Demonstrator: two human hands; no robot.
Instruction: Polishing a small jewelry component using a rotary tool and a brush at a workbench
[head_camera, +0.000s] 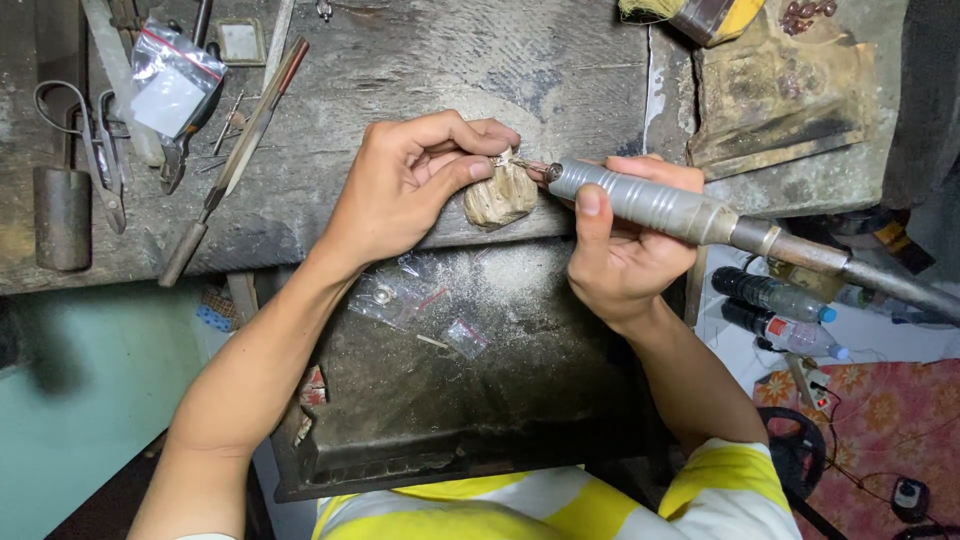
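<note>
Metal piece (503, 160): small, pinched at the tip of the wooden peg (500, 196) that juts from the workbench (400, 70) edge.
Left hand (405, 185): fingers closed tight around the piece, pressing it onto the peg.
Right hand (625, 245): wrapped around the grey rotary tool (650, 203), its tip touching the piece.
Tray (500, 380): below the bench, dusty, holding small plastic bags (400, 295).
Bench left: file (235, 160), scissors (85, 140).

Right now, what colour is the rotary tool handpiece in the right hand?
Silver-grey metal, the rotary tool handpiece has a ribbed grip; the head view shows it in the right hand.
</note>
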